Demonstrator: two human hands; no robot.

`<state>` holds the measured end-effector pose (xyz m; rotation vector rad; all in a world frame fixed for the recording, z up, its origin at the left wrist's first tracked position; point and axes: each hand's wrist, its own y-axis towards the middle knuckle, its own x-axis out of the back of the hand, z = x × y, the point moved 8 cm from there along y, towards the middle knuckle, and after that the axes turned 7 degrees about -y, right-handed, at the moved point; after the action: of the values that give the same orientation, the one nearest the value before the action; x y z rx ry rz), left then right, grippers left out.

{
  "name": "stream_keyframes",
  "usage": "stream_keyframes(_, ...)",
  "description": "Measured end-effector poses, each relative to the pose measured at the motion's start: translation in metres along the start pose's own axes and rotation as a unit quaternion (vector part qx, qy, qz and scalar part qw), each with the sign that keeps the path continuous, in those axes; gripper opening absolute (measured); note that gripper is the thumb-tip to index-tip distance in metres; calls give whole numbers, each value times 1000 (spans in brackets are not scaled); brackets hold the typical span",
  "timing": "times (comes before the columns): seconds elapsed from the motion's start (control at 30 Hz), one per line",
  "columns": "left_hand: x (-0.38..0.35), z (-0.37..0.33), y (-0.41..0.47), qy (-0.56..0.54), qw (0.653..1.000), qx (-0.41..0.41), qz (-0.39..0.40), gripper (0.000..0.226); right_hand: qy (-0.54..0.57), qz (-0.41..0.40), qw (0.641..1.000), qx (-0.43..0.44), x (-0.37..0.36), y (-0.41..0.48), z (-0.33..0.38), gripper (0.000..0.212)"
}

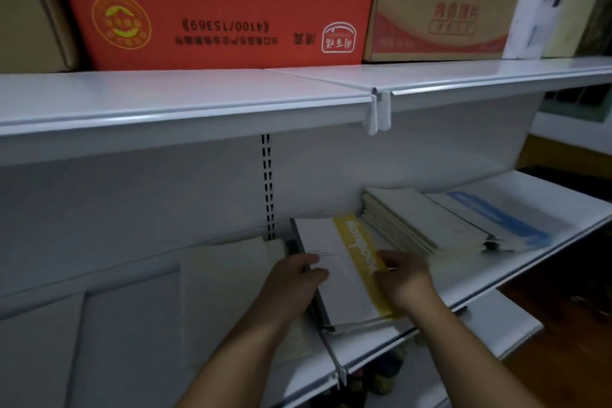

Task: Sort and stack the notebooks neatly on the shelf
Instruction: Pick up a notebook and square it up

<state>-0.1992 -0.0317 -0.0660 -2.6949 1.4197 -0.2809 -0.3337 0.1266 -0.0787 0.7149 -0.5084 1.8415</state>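
Two hands pinch the striped notebook [347, 281]: left hand [291, 278] at its edge, right hand [402, 275] on the stripe. Risk: a sideways nudge could spill the fanned stack [420, 225] off the shelf [480, 272].

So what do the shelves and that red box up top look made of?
The shelves look like white painted sheet metal: smooth, faintly glossy, with a thin folded front edge. The red box looks like printed cardboard: matte face, folded side edge.

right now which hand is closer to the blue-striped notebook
Right. The right hand is on the right side of the yellow-striped notebook, toward the blue-striped notebook; the left hand grips its left edge, farther away.
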Motion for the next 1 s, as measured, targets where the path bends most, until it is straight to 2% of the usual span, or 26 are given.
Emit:
stream_keyframes(0.13,20,-4,-7,26,999,-6,-32,31,-190,64,980,4,-21,9,-1,45)
stream_keyframes(0.2,45,-7,-14,15,998,-14,-62,26,-235,32,971,25,-25,6,20,46)
stream_keyframes(0.3,93,-3,-29,10,994,-13,-107,30,-109,-41,981,155,-36,-24,99,34)
stream_keyframes(0.37,134,5,-43,13,988,-15,-153,38,-23,-30,967,253,-57,-59,158,25)
stream_keyframes(0.47,203,25,-74,40,971,-5,-234,27,22,119,944,306,-128,-115,217,23)
stream_keyframes(0.57,275,56,-112,129,937,21,-324,30,-17,267,904,334,-208,-168,248,31)
stream_keyframes(0.63,315,77,-140,166,912,56,-371,35,-28,344,888,304,-246,-187,254,39)
stream_keyframes(0.73,358,107,-167,214,881,127,-402,50,23,413,888,200,-285,-195,253,41)
stream_keyframes(0.8,368,121,-170,244,879,166,-375,60,112,430,887,129,-301,-195,255,27)
stream_keyframes(0.83,369,124,-169,255,880,170,-363,63,134,421,892,98,-306,-192,255,28)
stream_keyframes(0.9,371,126,-167,256,883,169,-355,66,151,405,901,36,-317,-183,248,46)
stream_keyframes(1.0,372,122,-165,234,890,163,-355,65,146,436,888,-3,-334,-185,243,43)
